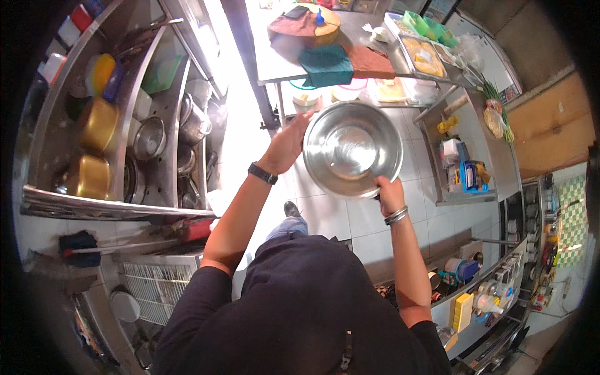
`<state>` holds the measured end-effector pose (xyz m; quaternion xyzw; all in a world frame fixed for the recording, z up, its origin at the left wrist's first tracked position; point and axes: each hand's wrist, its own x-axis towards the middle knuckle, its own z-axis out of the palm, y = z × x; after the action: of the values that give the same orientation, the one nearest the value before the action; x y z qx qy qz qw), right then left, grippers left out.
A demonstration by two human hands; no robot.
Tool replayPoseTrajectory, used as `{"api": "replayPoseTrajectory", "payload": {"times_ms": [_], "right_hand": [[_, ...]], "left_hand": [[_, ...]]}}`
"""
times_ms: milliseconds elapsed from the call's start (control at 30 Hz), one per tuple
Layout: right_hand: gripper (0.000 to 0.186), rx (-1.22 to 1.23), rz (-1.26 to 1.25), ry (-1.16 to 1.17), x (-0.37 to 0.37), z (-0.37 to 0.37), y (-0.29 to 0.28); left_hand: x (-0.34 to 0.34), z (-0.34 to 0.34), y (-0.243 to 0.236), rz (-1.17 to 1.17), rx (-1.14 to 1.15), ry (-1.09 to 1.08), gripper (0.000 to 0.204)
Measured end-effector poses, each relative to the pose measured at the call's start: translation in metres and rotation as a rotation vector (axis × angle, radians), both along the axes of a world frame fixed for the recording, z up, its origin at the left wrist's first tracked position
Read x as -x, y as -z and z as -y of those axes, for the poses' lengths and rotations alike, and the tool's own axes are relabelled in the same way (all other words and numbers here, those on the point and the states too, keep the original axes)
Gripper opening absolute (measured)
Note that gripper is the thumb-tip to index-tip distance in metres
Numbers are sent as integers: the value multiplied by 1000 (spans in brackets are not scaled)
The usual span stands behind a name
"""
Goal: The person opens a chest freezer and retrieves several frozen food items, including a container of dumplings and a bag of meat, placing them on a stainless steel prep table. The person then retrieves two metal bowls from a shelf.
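Out in front of me I carry a round, shiny metal mixing bowl [351, 150], its inside facing up. Nothing but reflections shows inside it. My left hand [290, 145] supports the bowl's left side with the palm against the wall, its fingers partly hidden behind the rim. On the near right edge, my right hand [390, 195] grips the rim, thumb on top and the other fingers underneath. The bowl hangs over the tiled floor [375, 222], short of the steel table [281, 61].
At the left stands a metal rack [119, 209] with pots and pans. On the far table are a round chopping block [306, 28], a green cloth [326, 65] and trays of food. A low shelf unit [465, 199] stands right, and a counter with bottles [487, 304] lies near right.
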<state>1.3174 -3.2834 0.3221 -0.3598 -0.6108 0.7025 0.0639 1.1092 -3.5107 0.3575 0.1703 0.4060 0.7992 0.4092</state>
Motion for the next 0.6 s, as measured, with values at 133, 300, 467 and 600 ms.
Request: {"api": "replayPoseTrajectory", "payload": {"times_ms": [133, 300, 467, 600], "right_hand": [[35, 144, 24, -62, 38, 20, 33], [63, 49, 130, -316, 95, 42, 39], [93, -202, 324, -704, 168, 64, 51], [98, -77, 398, -829, 231, 88, 66]], "left_hand": [[18, 36, 69, -109, 458, 43, 68], [0, 88, 113, 4, 738, 191, 57], [-55, 130, 231, 122, 680, 130, 53], [-66, 127, 232, 353, 779, 28, 58]]}}
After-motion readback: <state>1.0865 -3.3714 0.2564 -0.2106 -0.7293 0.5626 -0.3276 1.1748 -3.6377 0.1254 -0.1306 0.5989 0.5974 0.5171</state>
